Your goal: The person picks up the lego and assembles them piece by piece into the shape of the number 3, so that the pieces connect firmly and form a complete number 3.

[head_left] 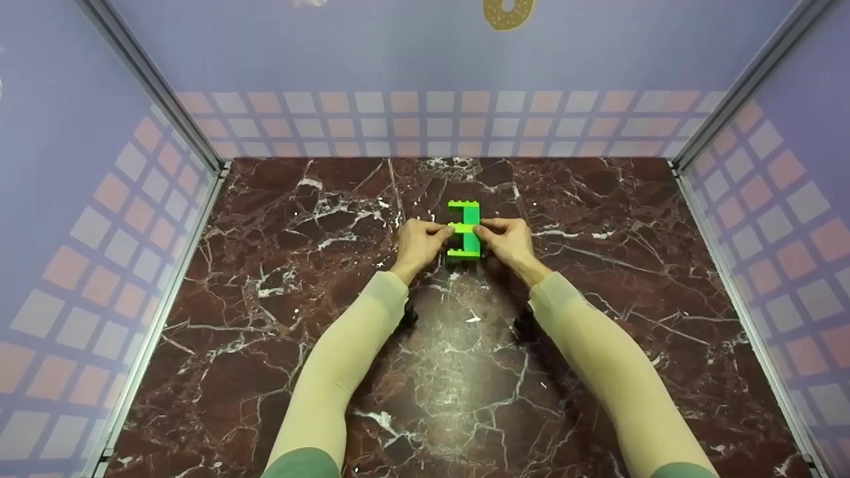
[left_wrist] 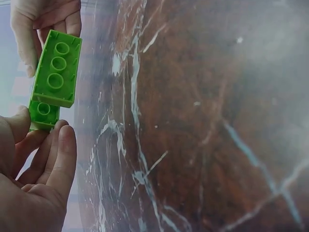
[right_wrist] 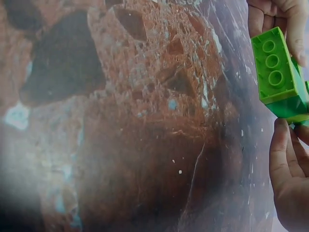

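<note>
Between the two hands is a toy brick build (head_left: 471, 240), shaped like a backward E. Its darker green spine stands on the right, with three lime-green bricks reaching left from it. My left hand (head_left: 418, 244) pinches the free end of the middle lime-green brick. On the other side, my right hand (head_left: 509, 240) pinches the build at the middle of the spine. In the left wrist view, the near lime-green brick (left_wrist: 58, 67) shows its hollow underside with round tubes. The right wrist view shows that underside too, plus part of the darker green spine (right_wrist: 288, 106).
A dark red marbled table (head_left: 451, 372) with white veins lies under the arms. Pale purple panels with pink and white squares stand at the back (head_left: 438, 66), left (head_left: 60, 166) and right (head_left: 797, 166). A dark device (head_left: 408, 318) sits at the left wrist.
</note>
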### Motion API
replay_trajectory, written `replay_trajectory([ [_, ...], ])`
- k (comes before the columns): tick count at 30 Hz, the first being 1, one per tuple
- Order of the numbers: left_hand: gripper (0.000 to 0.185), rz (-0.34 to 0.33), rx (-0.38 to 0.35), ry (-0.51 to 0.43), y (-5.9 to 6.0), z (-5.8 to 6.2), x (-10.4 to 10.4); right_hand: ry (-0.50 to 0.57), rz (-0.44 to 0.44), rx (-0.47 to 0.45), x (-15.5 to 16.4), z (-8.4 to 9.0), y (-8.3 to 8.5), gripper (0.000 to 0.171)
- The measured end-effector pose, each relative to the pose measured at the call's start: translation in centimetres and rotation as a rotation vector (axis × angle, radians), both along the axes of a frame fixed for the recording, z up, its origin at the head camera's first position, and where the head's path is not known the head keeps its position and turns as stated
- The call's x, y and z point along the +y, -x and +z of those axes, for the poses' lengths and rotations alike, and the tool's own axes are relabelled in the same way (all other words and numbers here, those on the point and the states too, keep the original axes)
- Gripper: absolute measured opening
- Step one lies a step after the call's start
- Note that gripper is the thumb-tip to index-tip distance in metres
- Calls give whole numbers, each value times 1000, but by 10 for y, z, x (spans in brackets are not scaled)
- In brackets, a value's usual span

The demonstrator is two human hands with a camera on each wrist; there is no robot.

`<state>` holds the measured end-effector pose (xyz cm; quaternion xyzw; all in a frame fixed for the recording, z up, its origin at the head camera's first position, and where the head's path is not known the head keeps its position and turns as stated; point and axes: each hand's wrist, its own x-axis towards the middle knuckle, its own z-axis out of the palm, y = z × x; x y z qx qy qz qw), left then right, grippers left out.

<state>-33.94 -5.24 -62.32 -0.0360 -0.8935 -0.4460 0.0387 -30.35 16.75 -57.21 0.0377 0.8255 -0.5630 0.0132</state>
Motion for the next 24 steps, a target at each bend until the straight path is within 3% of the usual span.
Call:
replay_trajectory([
  [3, 23, -8, -11, 52, 9, -11, 1, -22, 4, -14, 0, -2, 2, 35],
  [5, 23, -10, -20, 65, 9, -10, 2, -29, 5, -25, 1, -2, 3, 34],
  [6, 24, -5, -25, 75, 3, 0, 3, -31, 3, -31, 1, -2, 3, 34],
  [12, 21, 7, -68, 60, -6, 21, 7, -27, -3, -65, 1, -4, 8, 31],
  [13, 21, 2, -71, 57, -1, 14, 8, -27, -4, -72, 1, -4, 9, 30],
  [15, 22, -11, -79, 72, 1, 11, 7, -20, 0, -86, 0, -6, 11, 30],
  [19, 19, -21, -34, 116, 12, -7, 6, 10, 1, -108, -1, -8, 13, 30],
  [24, 18, -11, -9, 132, 16, -16, 6, 6, -4, -111, -3, -10, 13, 30],
])
